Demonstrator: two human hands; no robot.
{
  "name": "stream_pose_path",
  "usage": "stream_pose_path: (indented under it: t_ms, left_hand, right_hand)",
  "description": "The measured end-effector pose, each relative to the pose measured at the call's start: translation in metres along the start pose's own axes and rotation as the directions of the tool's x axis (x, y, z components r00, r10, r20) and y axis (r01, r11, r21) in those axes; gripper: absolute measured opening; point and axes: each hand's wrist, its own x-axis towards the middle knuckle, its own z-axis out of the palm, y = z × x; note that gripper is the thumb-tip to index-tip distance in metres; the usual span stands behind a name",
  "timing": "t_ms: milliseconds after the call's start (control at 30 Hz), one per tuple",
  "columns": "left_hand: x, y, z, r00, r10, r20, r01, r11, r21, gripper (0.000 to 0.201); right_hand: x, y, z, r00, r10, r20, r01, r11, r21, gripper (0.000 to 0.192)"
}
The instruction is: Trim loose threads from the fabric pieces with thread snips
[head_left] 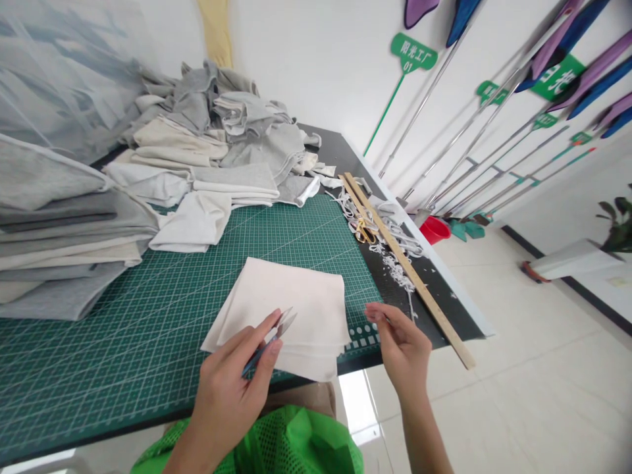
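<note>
At lower centre, the left hand point(232, 388) is gripping small snips point(276, 332) over folded white cloth point(296, 309) lying on the green mat point(148, 316); the right hand point(405, 345) is pinching a barely visible thread. Upper left, fabric piles point(197, 151) are sitting.

1. A green sign point(413, 54) on a green pole is leaning against the wall at twelve o'clock, showing white characters "阳光工厂" above the number "01".
2. More green signs point(557, 78) are standing at two o'clock; their white characters are being cut off, unreadable.
</note>
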Motion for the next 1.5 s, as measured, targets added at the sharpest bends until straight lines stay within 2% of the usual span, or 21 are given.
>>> stream_pose_path:
  t_ms: [233, 567, 1500]
  left_hand:
    - [-0.001, 0.001, -0.001, 1.000, 0.002, 0.006, -0.002, 1.000, -0.010, 0.041]
    - [0.000, 0.001, 0.000, 1.000, 0.014, 0.003, -0.014, 1.000, 0.009, 0.040]
    - [0.000, 0.001, -0.001, 1.000, 0.004, 0.001, -0.004, 1.000, -0.005, 0.040]
  right_hand:
    - [0.001, 0.006, 0.007, 0.997, 0.075, -0.010, -0.074, 0.995, 0.068, 0.014]
    - [-0.001, 0.010, 0.008, 0.993, 0.115, -0.020, -0.112, 0.987, 0.112, 0.017]
    - [-0.002, 0.013, 0.009, 0.992, 0.124, -0.011, -0.123, 0.991, 0.059, 0.019]
